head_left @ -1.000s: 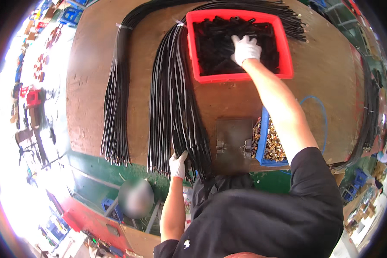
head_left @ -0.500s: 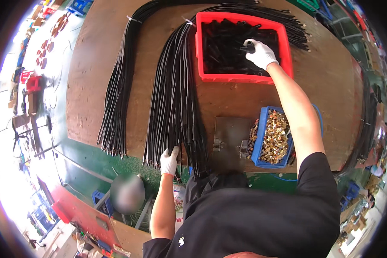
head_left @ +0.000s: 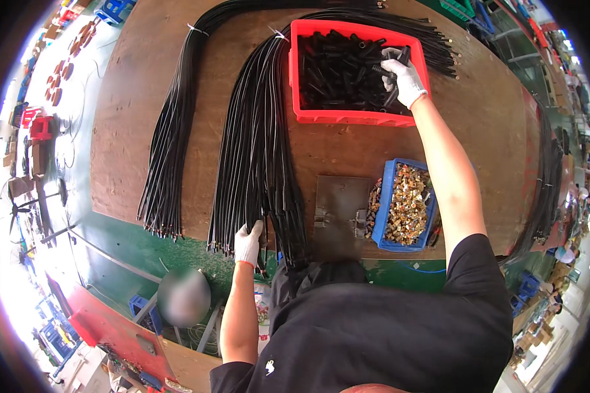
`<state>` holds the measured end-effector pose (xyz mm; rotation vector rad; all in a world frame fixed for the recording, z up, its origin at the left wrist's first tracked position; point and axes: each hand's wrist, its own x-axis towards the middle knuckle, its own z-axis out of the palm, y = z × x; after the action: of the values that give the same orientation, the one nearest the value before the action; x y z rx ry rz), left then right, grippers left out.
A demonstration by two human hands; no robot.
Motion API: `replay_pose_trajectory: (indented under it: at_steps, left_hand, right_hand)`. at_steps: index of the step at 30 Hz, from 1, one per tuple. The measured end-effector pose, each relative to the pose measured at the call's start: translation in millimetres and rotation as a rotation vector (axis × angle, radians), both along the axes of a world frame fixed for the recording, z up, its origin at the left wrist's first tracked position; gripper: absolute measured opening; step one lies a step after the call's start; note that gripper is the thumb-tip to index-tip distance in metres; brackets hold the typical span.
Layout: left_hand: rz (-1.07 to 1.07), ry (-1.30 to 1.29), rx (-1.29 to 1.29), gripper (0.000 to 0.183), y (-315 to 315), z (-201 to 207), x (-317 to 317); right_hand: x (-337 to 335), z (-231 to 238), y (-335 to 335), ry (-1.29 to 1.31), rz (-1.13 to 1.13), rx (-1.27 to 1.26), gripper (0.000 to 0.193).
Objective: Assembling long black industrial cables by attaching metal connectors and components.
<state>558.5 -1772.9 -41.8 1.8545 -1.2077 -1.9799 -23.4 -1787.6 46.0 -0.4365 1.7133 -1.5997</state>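
My right hand [head_left: 405, 82], in a white glove, is inside the right part of a red bin [head_left: 354, 118] filled with short black tubular sleeves [head_left: 334, 69]. Its fingers are closed around a few black sleeves [head_left: 403, 56], some poking out past the glove. My left hand [head_left: 247, 243], gloved too, is at the near table edge among the lower ends of a bundle of long black cables [head_left: 249, 144]. Its fingers are wrapped round a cable there, though the glove hides most of the grip.
A second bundle of black cables [head_left: 170, 144] lies to the left. A blue bin [head_left: 385, 203] of small brass-coloured metal fittings [head_left: 408, 203] stands near the right front edge. Beside it lies a dark metal plate [head_left: 341, 193] with small clamps. More cables [head_left: 541, 190] hang at the far right.
My right hand has turned within the red bin and now grips several sleeves at a different angle. My left hand stays at the cable ends. The whole view has shifted slightly.
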Motion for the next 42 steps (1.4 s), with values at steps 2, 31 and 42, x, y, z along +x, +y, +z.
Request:
replay_pose_trajectory:
  at_steps: [2,31,42]
  left_hand:
    - [0.017,0.000,0.052,0.023,3.4,1.2,4.1]
    - [-0.017,0.413,0.359,0.020,-3.2,32.4,-7.5]
    - [-0.004,0.416,0.429,0.020,-8.9,13.9,-4.3]
  right_hand:
    - [13.2,9.4,-0.8,-0.185,-0.081,-0.088,0.029]
    - [421.2,-44.9,121.3,-0.508,0.213,0.196,0.043]
    - [438.9,-52.0,135.9,-0.588,0.135,0.242,0.049]
